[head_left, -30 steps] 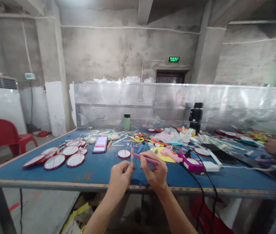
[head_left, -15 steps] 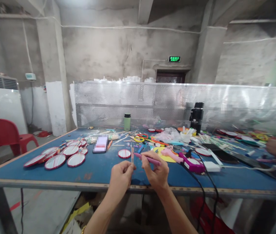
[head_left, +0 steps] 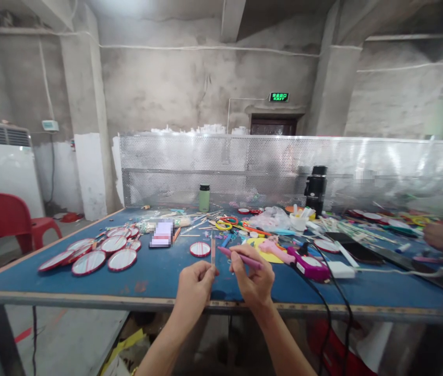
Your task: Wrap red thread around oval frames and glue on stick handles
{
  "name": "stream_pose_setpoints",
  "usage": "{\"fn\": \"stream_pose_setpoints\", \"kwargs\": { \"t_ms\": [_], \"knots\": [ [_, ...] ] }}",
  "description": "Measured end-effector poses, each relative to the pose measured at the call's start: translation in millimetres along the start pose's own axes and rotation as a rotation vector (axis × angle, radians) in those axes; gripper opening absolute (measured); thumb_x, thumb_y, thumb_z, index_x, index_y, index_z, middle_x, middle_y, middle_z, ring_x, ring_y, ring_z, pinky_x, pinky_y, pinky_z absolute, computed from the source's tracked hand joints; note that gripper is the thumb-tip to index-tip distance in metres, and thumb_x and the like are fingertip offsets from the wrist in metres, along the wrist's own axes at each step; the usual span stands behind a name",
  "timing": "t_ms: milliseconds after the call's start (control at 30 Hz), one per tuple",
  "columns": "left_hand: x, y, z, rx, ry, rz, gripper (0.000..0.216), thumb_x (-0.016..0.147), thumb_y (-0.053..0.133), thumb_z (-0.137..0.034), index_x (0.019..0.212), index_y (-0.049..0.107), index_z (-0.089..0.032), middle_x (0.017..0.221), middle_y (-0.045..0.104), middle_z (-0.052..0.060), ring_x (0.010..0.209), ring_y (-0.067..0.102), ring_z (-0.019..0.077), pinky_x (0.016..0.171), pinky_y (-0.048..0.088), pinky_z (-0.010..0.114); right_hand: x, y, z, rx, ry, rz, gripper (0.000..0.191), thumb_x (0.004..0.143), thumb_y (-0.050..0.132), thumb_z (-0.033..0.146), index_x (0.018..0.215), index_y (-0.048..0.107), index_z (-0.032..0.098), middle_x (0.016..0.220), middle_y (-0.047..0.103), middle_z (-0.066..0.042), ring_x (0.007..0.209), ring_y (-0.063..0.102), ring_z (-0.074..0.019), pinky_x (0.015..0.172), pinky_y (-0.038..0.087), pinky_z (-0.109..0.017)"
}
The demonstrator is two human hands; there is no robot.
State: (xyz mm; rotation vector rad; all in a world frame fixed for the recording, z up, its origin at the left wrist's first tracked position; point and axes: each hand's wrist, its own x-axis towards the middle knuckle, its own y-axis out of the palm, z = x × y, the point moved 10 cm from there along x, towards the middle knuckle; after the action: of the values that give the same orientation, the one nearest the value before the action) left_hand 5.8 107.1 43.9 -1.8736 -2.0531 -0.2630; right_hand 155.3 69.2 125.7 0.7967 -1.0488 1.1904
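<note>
My left hand (head_left: 194, 284) is closed in a pinch on a thin upright stick (head_left: 213, 249), held over the near edge of the blue table (head_left: 158, 274). Beside it, my right hand (head_left: 253, 279) is wrapped round a pink pen-like tool (head_left: 240, 256) that lies level, its tip pointing left and nearly touching the stick. A single red-rimmed round disc (head_left: 200, 249) lies on the table just beyond my hands.
Several red-rimmed discs (head_left: 99, 250) lie at the left. A pink glue gun (head_left: 307, 262) with black cables, scissors (head_left: 224, 224), a green bottle (head_left: 204, 198) and a black flask (head_left: 315, 189) crowd the middle and right. Another person's hand (head_left: 442, 234) rests at the far right. A red chair (head_left: 2, 219) stands left.
Both hands with the stick and pink tool have shifted slightly right and down in view as the camera tilted; their grips are unchanged.
</note>
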Motion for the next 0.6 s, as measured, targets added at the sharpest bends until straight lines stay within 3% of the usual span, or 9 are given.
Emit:
{"fn": "stream_pose_setpoints", "kwargs": {
  "t_ms": [600],
  "knots": [
    [-0.3,-0.3,0.8,-0.010,0.008,-0.001,0.030,0.082,0.054,-0.042,0.073,0.064,-0.015,0.038,0.037,-0.009,0.033,0.033,0.0079,0.040,0.021,0.021,-4.4,1.8,-3.5,0.007,0.016,0.011,0.011,0.090,0.056,0.018,0.091,0.066,0.019,0.070,0.065,-0.001,0.062,0.062,-0.0147,0.061,0.051,-0.028]
  ]
}}
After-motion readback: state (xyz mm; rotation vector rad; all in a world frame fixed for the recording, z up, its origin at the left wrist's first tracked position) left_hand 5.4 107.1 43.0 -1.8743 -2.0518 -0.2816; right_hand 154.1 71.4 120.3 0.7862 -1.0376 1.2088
